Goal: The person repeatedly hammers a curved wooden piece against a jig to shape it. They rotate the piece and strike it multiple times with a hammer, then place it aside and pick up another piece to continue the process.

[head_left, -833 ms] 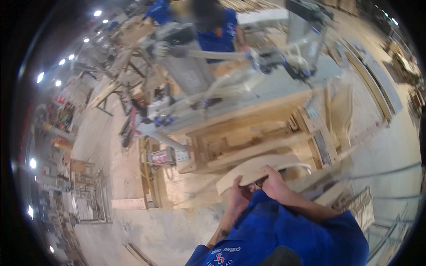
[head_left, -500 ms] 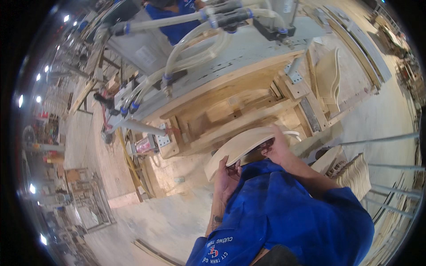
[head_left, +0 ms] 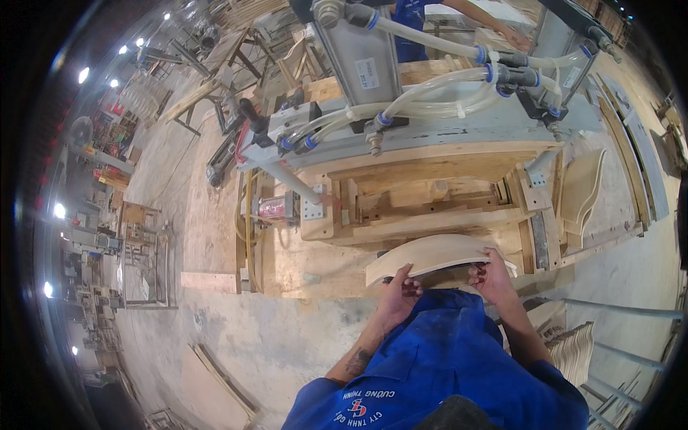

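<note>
A pale curved plywood panel (head_left: 428, 256) is held level in front of my body, its arch facing away from me. My left hand (head_left: 401, 292) grips its near edge toward the left end, thumb on top and fingers curled beneath. Near the right end, my right hand (head_left: 494, 278) is closed on the same edge. Something dark shows under the panel between my hands; I cannot make out what it is. Just beyond the panel lies a wooden press mould (head_left: 423, 223) with a long open slot, under a grey machine beam (head_left: 459, 132).
Clear air hoses (head_left: 430, 97) and a metal cylinder (head_left: 362, 68) sit above the beam. Curved panels (head_left: 584, 190) lean at the right, and a stack of curved pieces (head_left: 571, 355) stands by my right elbow near metal bars (head_left: 623, 309). Another person's arm (head_left: 487, 18) shows beyond the machine.
The view has turned, so the machine appears further right and more level. The panel has gone from tilted to nearly level, with both hands still on it.
</note>
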Motion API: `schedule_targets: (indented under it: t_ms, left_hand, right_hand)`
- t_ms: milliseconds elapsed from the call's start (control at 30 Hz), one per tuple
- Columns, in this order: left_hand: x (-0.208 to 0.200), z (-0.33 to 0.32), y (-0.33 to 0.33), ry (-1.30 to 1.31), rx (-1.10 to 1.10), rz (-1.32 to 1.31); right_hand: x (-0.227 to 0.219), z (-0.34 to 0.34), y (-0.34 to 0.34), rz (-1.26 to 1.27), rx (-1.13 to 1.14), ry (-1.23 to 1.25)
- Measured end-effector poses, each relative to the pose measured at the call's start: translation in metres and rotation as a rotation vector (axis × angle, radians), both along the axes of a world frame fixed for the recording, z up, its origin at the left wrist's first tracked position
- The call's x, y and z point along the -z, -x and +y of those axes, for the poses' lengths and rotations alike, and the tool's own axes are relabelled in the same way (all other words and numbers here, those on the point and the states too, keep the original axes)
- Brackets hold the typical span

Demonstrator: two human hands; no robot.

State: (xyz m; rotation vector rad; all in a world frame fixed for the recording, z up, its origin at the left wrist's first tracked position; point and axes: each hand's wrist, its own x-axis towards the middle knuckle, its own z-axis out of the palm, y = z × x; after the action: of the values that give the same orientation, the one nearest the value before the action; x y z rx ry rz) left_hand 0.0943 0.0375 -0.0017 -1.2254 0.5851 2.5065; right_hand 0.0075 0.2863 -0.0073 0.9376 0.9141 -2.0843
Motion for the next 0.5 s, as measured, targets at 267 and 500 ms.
schedule_targets:
  t_ms: [267, 500]
  left_hand:
    - [-0.027, 0.027, 0.003, -0.031, 0.021, 0.034]
    - [-0.08, 0.032, -0.01, 0.099, -0.101, 0.22]
  right_hand:
    - [-0.044, 0.004, -0.022, 0.096, 0.139, 0.067]
    - [-0.101, -0.028, -0.045, 0.276, -0.081, 0.306]
